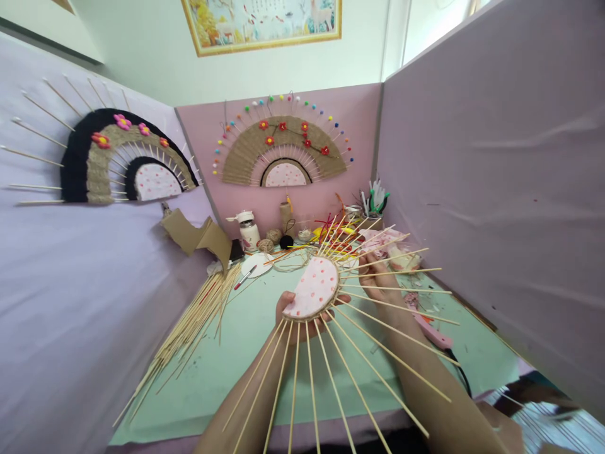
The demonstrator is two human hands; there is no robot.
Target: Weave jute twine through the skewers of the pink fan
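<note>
Bristling with sticks (312, 378), a dotted half-disc (314, 288) is gripped by the left hand (286, 306); whether the right hand (377, 279) is closed cannot be told.

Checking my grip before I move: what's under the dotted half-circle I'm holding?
Your left hand is under the dotted half-circle, some fingers showing past its edge. The palm is covered.

Over the middle of the green table (227, 378), a hand could pass between the stick bundle (184, 334) at left and the fanned sticks (350, 372); bottle (248, 232) and yarn balls (269, 241) block the back.
</note>
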